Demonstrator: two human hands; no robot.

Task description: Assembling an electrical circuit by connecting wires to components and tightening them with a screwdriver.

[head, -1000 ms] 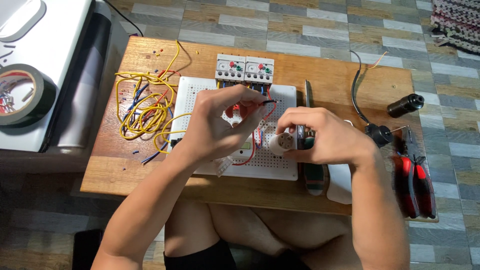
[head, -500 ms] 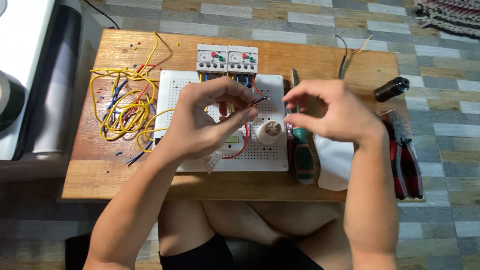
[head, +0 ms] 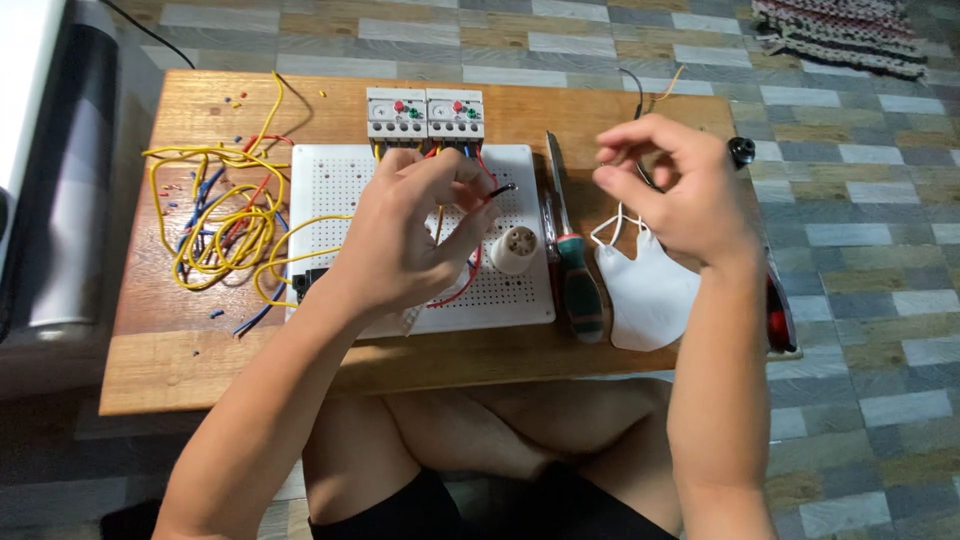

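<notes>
My left hand [head: 415,235] is over the white perforated board [head: 525,300] and pinches a thin dark wire [head: 500,188] whose tip sticks out to the right. A round white socket [head: 515,250] sits on the board just below that tip. Red wires loop under the hand. Two grey relay units [head: 425,115] with red and green buttons stand at the board's far edge. My right hand [head: 670,195] hovers right of the board, above a white face mask [head: 650,295]. Its fingers are curled and pinched on a thin black wire [head: 634,95] that runs away from me.
A screwdriver [head: 580,285] with a green and red handle lies between board and mask. A tangle of yellow, blue and red wires [head: 215,225] lies left. Red-handled pliers [head: 778,318] and a black cylinder [head: 741,151] are at the wooden table's [head: 200,370] right edge.
My right hand left the round socket and moved right and up, off the board to above the mask. My left hand stayed over the board, still holding its wire.
</notes>
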